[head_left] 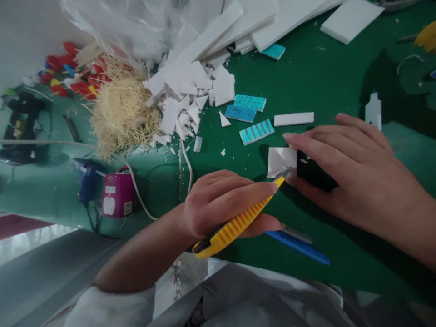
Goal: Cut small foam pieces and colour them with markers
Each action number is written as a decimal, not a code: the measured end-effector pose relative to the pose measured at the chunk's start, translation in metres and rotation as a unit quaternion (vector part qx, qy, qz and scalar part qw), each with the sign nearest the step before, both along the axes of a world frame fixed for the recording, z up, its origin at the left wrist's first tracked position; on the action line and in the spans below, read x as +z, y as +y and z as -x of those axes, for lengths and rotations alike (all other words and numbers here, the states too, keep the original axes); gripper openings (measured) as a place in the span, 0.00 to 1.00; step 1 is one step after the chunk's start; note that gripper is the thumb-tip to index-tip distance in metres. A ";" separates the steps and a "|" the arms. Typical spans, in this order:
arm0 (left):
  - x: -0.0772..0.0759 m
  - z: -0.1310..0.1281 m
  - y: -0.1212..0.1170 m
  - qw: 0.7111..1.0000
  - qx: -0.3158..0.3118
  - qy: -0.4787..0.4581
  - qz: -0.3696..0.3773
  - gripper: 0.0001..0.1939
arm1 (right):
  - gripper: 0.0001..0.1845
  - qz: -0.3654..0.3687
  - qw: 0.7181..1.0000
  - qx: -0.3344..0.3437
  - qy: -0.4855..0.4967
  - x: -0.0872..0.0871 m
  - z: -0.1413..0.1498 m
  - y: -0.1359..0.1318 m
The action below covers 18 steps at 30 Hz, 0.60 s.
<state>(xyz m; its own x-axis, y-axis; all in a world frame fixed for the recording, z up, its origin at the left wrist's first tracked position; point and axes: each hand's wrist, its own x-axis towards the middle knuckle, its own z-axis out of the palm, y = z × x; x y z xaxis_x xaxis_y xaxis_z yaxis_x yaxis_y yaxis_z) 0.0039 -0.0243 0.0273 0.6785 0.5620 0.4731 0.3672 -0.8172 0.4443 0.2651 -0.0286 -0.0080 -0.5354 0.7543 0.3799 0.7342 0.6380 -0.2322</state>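
Note:
My left hand (221, 200) is wrapped around a yellow utility knife (238, 225), its blade slanting up to the right. The blade tip meets a small square piece of white foam board (281, 159) lying on the green table. From the right, my right hand (354, 168) grips that piece at its right side, thumb at the near edge and fingers at the far edge. Just beyond lie a white foam strip (294, 119) and a striped turquoise piece (256, 132). A blue pen-like tool (299, 247) rests close to the table's front edge, beside a grey one.
White foam scraps (190, 95) are heaped at the back, near larger foam sheets (235, 27). To the left are a straw-like bundle (122, 109), a blue glue gun (85, 177) and a magenta power box (117, 195) with a white cable. A small white bottle (374, 111) is at right.

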 end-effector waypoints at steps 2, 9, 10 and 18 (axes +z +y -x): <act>-0.002 -0.001 0.001 1.000 0.001 -0.008 -0.003 0.14 | 0.23 0.012 1.000 -0.003 0.002 0.000 0.000 -0.001; -0.003 0.000 0.001 1.000 0.008 -0.021 0.002 0.13 | 0.23 0.001 1.000 -0.001 0.003 0.001 0.000 0.000; -0.003 0.000 0.001 1.000 0.007 -0.020 0.004 0.13 | 0.23 0.002 1.000 -0.002 0.005 0.001 0.000 0.000; -0.003 0.000 0.000 1.000 0.002 -0.013 0.007 0.15 | 0.25 0.023 1.000 -0.010 0.007 -0.001 -0.001 -0.001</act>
<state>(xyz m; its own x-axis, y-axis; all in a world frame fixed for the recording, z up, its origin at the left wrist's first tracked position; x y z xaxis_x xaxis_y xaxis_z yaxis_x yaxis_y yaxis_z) 0.0037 -0.0244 0.0241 0.6647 0.5706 0.4823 0.3585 -0.8100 0.4642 0.2658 -0.0296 -0.0087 -0.5149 0.7814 0.3527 0.7427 0.6120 -0.2716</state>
